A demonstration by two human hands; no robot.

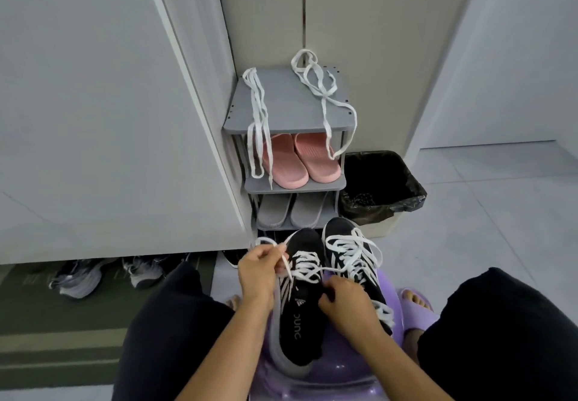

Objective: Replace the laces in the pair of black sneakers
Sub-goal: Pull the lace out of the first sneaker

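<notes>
Black sneakers (300,322) sit on a purple stool (328,382) before the shoe rack (281,100). Left hand (258,271) pinches one sneaker's white lace (308,272); right hand (347,303) grips the same lace. Loose laces (257,119) drape the rack top.

walls: pale cabinet panels (93,103) | floor: grey tiles (484,213) | furniture: grey shoe rack (291,113), black-lined bin (413,195) beside it

Both bare forearms reach forward between the knees. The left hand (258,271) is raised, its thumb and fingers (274,252) pinching a white lace (287,266). The right hand (344,302) sits lower, knuckles up, with its fingers curled onto the near sneaker (300,322) at its opening.
</notes>
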